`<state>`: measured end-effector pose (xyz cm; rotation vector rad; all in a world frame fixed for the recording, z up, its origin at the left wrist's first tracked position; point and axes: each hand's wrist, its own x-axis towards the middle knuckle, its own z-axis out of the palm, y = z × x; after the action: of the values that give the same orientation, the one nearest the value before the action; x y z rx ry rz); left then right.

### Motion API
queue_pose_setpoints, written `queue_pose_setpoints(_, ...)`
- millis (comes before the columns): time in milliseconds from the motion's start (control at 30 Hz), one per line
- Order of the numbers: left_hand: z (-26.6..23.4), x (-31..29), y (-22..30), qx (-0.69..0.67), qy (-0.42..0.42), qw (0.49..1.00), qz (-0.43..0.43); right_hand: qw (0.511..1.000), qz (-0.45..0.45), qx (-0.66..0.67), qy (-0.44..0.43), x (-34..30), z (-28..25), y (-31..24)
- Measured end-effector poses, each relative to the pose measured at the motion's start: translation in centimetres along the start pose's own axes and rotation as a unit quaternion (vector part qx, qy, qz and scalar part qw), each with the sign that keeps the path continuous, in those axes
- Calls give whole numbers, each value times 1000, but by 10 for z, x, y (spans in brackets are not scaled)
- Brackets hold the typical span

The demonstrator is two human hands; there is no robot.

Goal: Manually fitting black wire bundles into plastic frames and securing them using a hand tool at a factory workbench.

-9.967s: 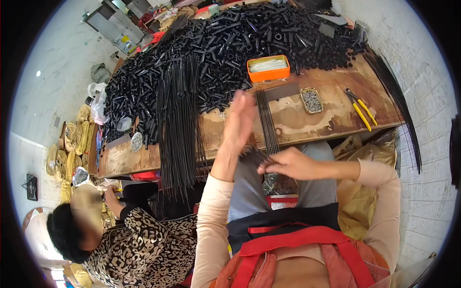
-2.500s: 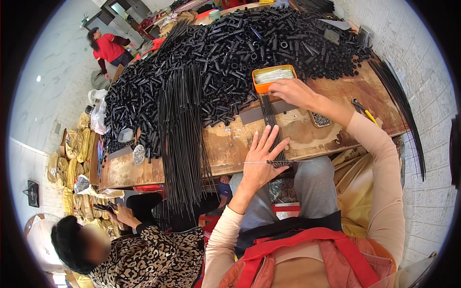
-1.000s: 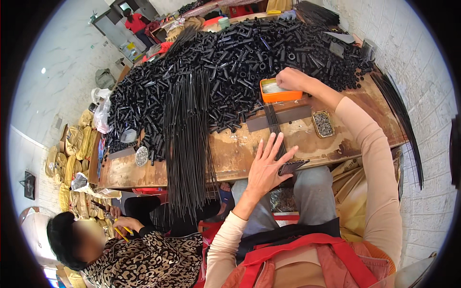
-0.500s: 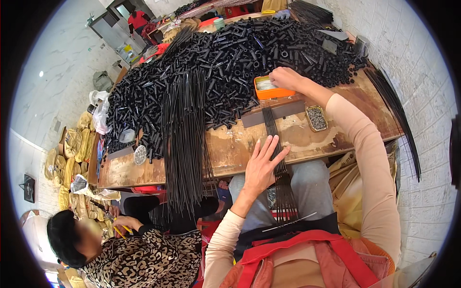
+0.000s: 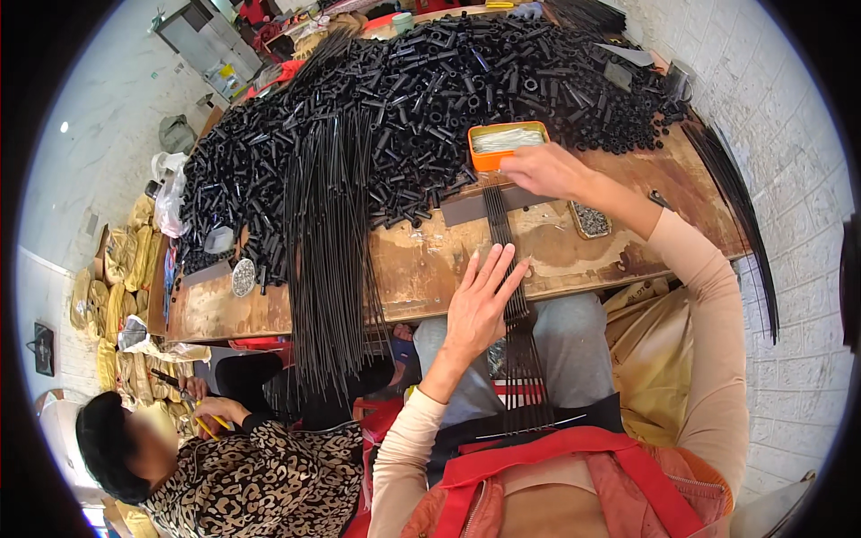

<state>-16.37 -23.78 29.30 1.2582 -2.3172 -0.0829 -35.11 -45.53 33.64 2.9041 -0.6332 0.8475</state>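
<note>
Rods (image 5: 513,296), thin and black, lie in a row across the near edge of the wooden bench (image 5: 421,269); left hand (image 5: 480,305) presses flat on them, fingers spread, gripping nothing; right hand (image 5: 543,170) rests by the orange tin (image 5: 508,143) beyond the rods, fingers curled, contents unclear; loosened pressure would likely let the rods slide off the bench; their lower ends vanish against dark clothing.

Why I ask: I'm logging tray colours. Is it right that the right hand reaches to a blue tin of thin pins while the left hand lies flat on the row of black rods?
Not quite: in the head view the tin is orange, not blue. The right hand reaches to it, and the left hand lies flat on the row of black rods.
</note>
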Motion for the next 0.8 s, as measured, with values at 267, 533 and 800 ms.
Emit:
queue_pose_setpoints(267, 2, -6, 1, -9, -7, 1000, 7, 995, 34, 37, -82, -16, 4, 0)
queue_pose_setpoints(533, 6, -6, 1, -2, 1, 1000, 0, 993, 21, 43, -108, -17, 2, 2)
queue_pose_setpoints(800, 7, -6, -1, 11, -4, 1000, 15, 992, 16, 35, -118, -15, 6, 0)
